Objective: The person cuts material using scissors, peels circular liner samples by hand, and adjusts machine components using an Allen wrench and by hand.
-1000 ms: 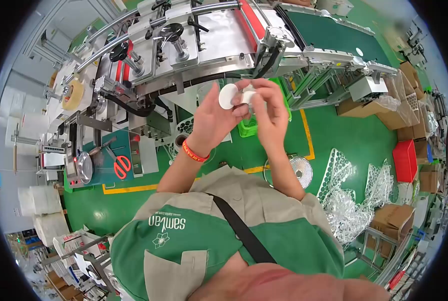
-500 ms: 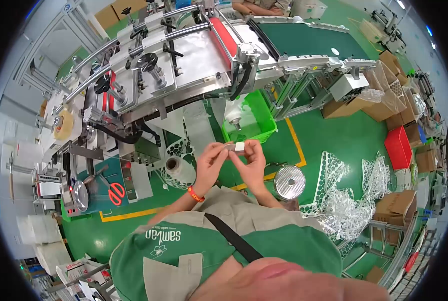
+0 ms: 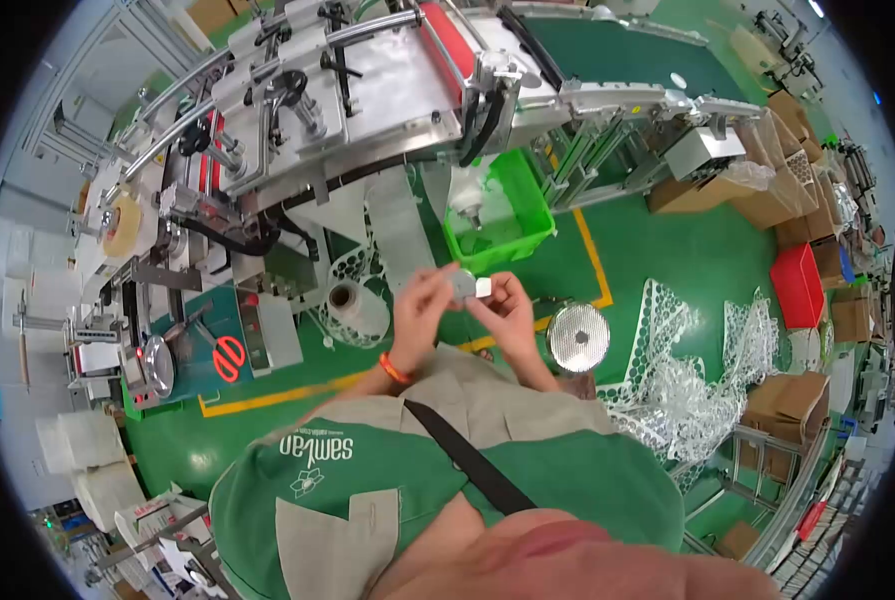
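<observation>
Between my two hands, in front of my body, is a small thin grey disc [image 3: 462, 286] with a white square piece [image 3: 483, 288] at its right side. My left hand [image 3: 420, 312], with an orange band at the wrist, is closed at the disc's left edge; its fingers are slightly blurred. The fingers of my right hand [image 3: 508, 315] are pinched at the white piece and the disc's right side. Whether the white piece is stuck to the disc cannot be made out. Beyond the hands stands a green bin [image 3: 512, 230] with whitish material inside.
A machine with a red roller [image 3: 449, 45] and a green conveyor belt [image 3: 627, 55] spans the far side. Orange-handled scissors [image 3: 229, 358] lie at left, near a white roll [image 3: 359, 308]. Right are a perforated metal disc [image 3: 578, 337], punched scrap film [image 3: 682, 400] and a red bin [image 3: 797, 287].
The small piece has turned, so the grey disc's face shows more. My left hand's fingers have shifted at its edge. The camera view has tilted slightly.
</observation>
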{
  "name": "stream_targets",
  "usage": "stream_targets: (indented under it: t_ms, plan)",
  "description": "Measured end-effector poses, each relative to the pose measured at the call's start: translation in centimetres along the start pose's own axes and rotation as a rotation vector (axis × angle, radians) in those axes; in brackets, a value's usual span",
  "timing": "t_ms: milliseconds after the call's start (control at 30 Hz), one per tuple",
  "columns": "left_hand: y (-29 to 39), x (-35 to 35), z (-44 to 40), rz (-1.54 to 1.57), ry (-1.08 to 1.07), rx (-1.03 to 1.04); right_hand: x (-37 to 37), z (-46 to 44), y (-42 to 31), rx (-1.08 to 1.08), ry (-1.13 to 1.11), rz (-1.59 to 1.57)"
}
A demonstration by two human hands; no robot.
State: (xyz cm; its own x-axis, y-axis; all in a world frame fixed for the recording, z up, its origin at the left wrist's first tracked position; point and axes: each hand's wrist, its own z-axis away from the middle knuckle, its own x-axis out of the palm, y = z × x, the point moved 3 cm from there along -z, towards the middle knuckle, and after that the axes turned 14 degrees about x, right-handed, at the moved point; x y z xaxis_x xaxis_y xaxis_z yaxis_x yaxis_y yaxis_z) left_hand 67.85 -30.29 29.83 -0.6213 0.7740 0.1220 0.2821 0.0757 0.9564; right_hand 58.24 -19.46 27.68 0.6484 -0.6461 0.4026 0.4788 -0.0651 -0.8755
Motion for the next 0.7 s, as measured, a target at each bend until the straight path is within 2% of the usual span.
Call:
stream_targets:
  t_ms: [33, 100, 167, 233, 267, 300, 333, 367, 433, 500, 700]
  plan:
    - [0.3, -0.5, -0.6, 0.122, 0.041, -0.043, -0.9, 0.5, -0.1, -0.021, 0.008, 0.141]
    - [2.9, -0.9, -2.0, 0.032, 0.071, -0.053, -2.9, 1.2, -1.3, 0.035, 0.064, 0.486]
    - [4.8, -0.7, -3.1, 0.028, 0.056, -0.089, -3.9, 1.2, -3.4, -0.119, 0.150, 0.515]
    - [4.5, -0.5, -4.1, 0.075, 0.042, -0.081, -2.2, 1.8, -7.4, -0.265, 0.189, 0.457]
    - [4.8, -0.2, -4.3, 0.073, 0.042, -0.082, -1.8, 1.7, -8.4, -0.299, 0.135, 0.376]
    - [5.0, 0.3, -4.6, 0.255, 0.048, -0.141, -1.7, 1.3, -8.7, -0.304, 0.137, 0.373]
    - [5.0, 0.6, -4.9, 0.435, 0.051, -0.200, -1.8, 0.7, -8.6, -0.206, 0.066, 0.192]
    - [4.9, 0.6, -5.1, 0.431, 0.046, -0.199, -1.8, 0.3, -8.5, -0.106, -0.005, 0.011]
    - [4.5, 1.5, -5.1, 0.958, -0.069, -0.364, 0.2, -0.3, -9.0, -0.115, -0.006, 0.020]
    - [4.7, 2.0, -5.2, 1.002, -0.093, -0.410, 2.1, -1.0, -9.5, -0.294, -0.166, 0.115]
    - [5.0, 2.6, -5.6, 1.065, -0.157, -0.434, 2.8, -2.5, -8.8, -0.316, -0.060, 0.179]
